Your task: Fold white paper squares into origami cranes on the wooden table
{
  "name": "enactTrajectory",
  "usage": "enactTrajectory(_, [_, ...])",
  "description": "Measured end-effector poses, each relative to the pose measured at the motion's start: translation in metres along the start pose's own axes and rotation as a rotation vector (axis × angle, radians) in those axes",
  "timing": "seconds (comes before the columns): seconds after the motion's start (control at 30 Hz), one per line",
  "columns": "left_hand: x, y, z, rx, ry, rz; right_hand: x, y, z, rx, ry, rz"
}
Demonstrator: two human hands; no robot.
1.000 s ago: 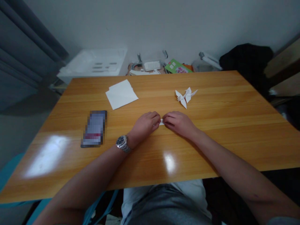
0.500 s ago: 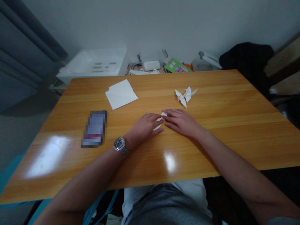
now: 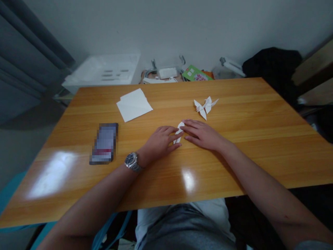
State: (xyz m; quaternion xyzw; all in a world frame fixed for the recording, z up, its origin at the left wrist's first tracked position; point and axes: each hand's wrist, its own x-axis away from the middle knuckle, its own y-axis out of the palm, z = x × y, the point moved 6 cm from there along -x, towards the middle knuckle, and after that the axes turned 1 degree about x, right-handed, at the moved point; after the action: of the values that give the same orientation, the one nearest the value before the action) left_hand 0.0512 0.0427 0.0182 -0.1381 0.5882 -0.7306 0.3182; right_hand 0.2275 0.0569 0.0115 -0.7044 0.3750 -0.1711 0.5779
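Note:
A small folded white paper piece (image 3: 178, 132) lies on the wooden table (image 3: 255, 139) between my hands. My left hand (image 3: 159, 141), a watch on its wrist, rests flat with fingers stretched out and fingertips touching the paper's left side. Pressing on the paper's upper end from the right is my right hand (image 3: 201, 133), its fingers also laid flat. A finished white paper crane (image 3: 205, 106) stands just beyond my right hand.
Several white paper sheets (image 3: 134, 105) lie at the back left of the table. A phone (image 3: 104, 143) lies to the left. Behind the table are a white tray (image 3: 104, 71), a green packet (image 3: 195, 73) and dark cloth (image 3: 270, 67).
Both hands have gone from a pinch at the paper to lying flat on it. The paper piece now shows more and points up between the fingers.

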Motion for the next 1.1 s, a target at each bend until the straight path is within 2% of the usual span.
enactTrajectory(0.47, [-0.003, -0.001, -0.005, 0.061, -0.024, 0.038, 0.002, -0.001, 0.002, 0.017, 0.028, 0.010])
enactTrajectory(0.9, [-0.001, 0.001, -0.003, -0.008, -0.001, 0.023, 0.000, 0.004, 0.006, 0.036, 0.031, 0.008])
enactTrajectory(1.1, [-0.002, 0.002, 0.002, -0.024, 0.016, 0.009, -0.001, 0.012, 0.014, 0.074, 0.110, 0.035])
